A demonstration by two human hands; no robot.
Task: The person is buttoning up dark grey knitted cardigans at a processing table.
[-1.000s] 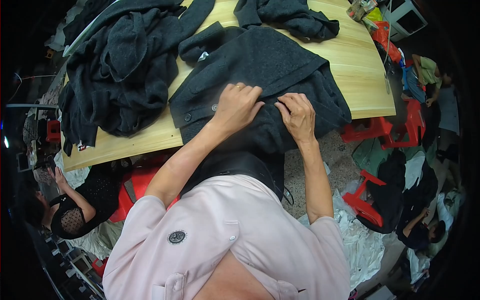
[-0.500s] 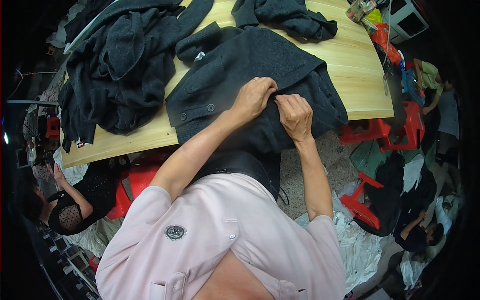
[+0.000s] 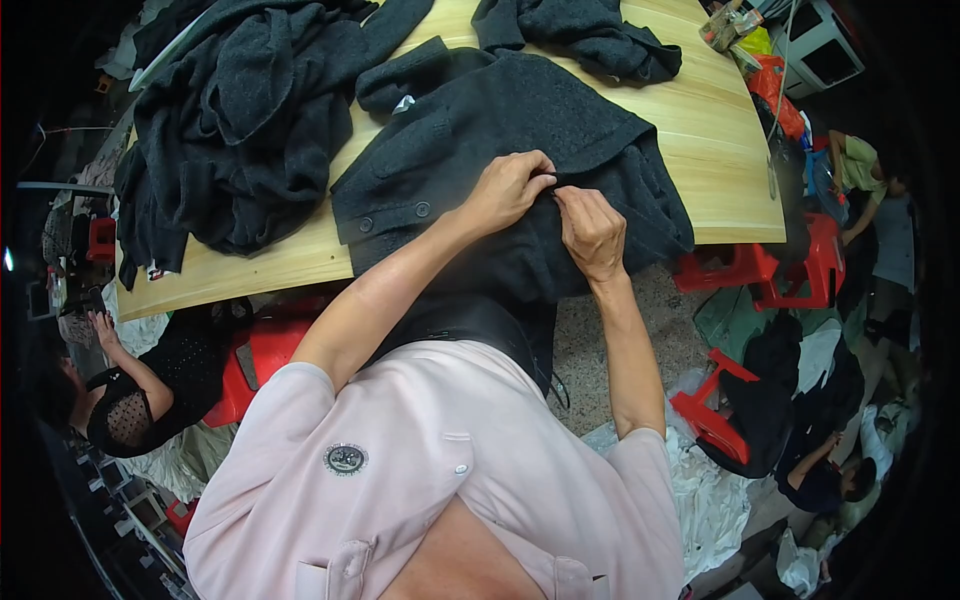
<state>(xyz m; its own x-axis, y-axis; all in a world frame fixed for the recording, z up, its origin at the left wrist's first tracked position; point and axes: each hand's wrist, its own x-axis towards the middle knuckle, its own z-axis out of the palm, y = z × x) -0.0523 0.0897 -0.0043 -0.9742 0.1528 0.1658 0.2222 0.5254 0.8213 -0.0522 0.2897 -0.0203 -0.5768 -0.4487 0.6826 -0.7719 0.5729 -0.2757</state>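
Observation:
A dark grey wool coat (image 3: 480, 120) with dark buttons lies spread over the near edge of the table, part of it hanging down toward my lap. My left hand (image 3: 512, 188) pinches the cloth near the coat's middle, thumb and forefinger pressed together. Just to its right, my right hand (image 3: 592, 232) is closed in a pinch too, its fingertips close to those of the left and on a dark bit of the coat. Whether a needle or thread sits between the fingers is too small to tell. A small white label (image 3: 403, 104) shows near the collar.
Another dark garment heap (image 3: 240, 130) covers the left of the wooden table (image 3: 735, 190), and a further dark garment (image 3: 590, 40) lies at the back. Red stools (image 3: 815, 262) stand to the right. A seated person (image 3: 150, 395) is at left; more people sit and stand at right.
Both hands stay at nearly the same spot on the coat, fingertips shifting slightly. The view has tilted a little.

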